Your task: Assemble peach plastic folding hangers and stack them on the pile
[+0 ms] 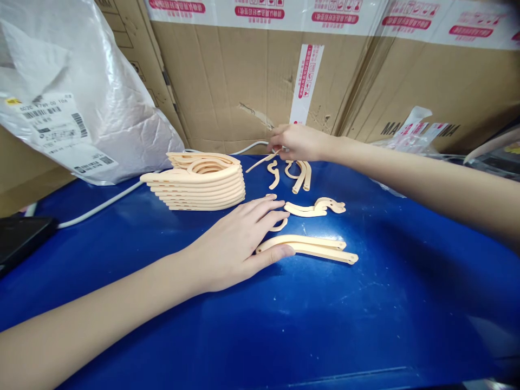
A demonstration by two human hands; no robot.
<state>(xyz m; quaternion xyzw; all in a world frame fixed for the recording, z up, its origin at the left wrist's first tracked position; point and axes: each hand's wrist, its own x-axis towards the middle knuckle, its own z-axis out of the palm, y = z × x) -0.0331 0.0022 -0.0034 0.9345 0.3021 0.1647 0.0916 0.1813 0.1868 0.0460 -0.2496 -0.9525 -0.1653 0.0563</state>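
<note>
My left hand (239, 238) lies palm down with its fingers spread over several cream plastic parts of folding hangers. Its thumb rests on a pair of long curved hanger arms (317, 246), and a ring-shaped part (279, 225) shows beneath the fingers. Just past its fingertips lies a folded hanger piece (317, 207). Farther back, my right hand (298, 142) pinches a thin cream hanger arm (260, 162) near the cardboard. Below that hand are a small hook (274, 174) and another hanger part with a ring and two arms (301, 176).
A neat stack of folded hangers (199, 187) stands left of the hands on the blue table (284, 330). Behind are cardboard boxes (235, 70). A silvery parcel bag (93, 92), a white cable (101, 206) and a black device (24, 241) are at left.
</note>
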